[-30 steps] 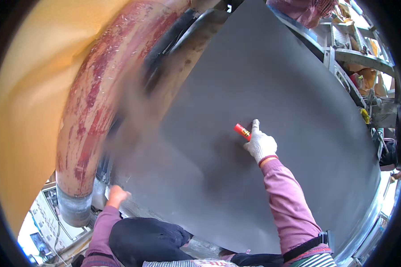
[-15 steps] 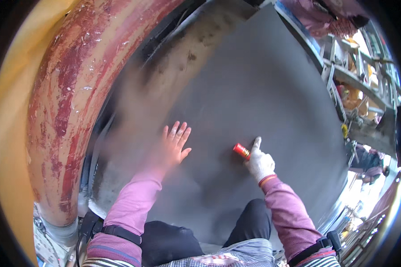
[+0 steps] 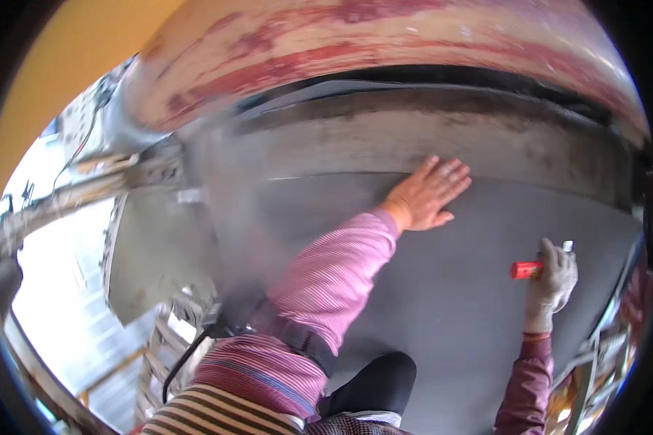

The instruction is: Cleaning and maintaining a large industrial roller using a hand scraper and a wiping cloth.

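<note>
My bare left hand [image 3: 432, 194] lies flat with its fingers stretched out. It rests at the far edge of a wide dark grey sheet [image 3: 450, 290], where the sheet meets a stained grey-brown band [image 3: 355, 145]. To the right, my right hand [image 3: 556, 279], in a whitish work glove, is closed around a short tool with a red handle [image 3: 527, 270]. The red end sticks out to the left of the fist, and a small pale tip shows past the fingers on the other side. The tool's exact kind is hidden by the glove.
A thick curved cream roll or pipe with red streaks [image 3: 384, 47] spans the far side. Left are a yellow surface [image 3: 87, 65], a wooden beam [image 3: 87, 196] and a greenish-grey panel [image 3: 152, 254]. Metal framework [image 3: 602, 362] stands at lower right.
My view has turned, so the red-streaked roll now lies across the top instead of the left. My left hand is flat at the sheet's far edge; my right still grips the red-handled tool.
</note>
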Demonstrator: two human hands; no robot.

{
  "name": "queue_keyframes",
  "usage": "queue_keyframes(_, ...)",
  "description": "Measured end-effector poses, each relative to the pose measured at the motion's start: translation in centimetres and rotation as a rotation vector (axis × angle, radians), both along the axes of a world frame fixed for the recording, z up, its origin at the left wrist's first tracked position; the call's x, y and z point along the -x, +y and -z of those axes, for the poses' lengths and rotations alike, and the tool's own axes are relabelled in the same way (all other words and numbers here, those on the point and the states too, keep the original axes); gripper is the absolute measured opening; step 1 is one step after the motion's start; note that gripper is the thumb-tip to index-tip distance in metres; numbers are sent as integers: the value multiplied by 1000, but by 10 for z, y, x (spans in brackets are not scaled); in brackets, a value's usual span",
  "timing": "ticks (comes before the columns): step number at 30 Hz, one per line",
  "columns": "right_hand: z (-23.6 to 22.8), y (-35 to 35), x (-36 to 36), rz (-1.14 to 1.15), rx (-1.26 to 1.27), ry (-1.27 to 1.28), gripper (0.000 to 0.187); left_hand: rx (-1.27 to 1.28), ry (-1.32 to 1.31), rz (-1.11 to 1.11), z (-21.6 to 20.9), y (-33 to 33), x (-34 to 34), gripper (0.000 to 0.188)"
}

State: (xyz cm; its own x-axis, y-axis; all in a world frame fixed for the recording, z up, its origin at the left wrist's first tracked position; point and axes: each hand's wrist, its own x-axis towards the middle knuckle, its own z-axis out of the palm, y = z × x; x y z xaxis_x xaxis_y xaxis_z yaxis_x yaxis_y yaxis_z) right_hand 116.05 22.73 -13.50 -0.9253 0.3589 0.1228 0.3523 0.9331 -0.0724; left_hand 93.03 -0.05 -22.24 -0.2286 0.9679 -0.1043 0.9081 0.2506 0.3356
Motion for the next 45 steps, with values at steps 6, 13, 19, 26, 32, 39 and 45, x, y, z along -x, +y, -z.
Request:
queue_keyframes(6, 81, 7, -11, 6, 22, 227, 29, 46, 65, 3, -2, -14, -11, 80)
queue_keyframes(13, 85, 1, -5, -16, 55, 273, 24, 86, 58, 19, -1, -20, -5, 82)
queue_keyframes(19, 93, 33, -33, 53, 154, 268, 24, -153, -49, 2, 11, 0, -14, 77)
queue_keyframes(26, 33, -25, 34, -224, 69, 90, 14, -205, 24, -184, -7, -26, 6, 74)
queue_keyframes(32, -15, -124, 53, 197, 675, -42, 26, -106, -281, -390, -31, -103, -9, 74)
queue_keyframes(39, 6, -124, 62, 502, 858, -193, 22, -10, -36, -635, -7, -277, 1, 73)
queue_keyframes(45, -28, -195, 141, 217, 640, -530, 30, -1, -69, -734, 1, -296, -5, 71)
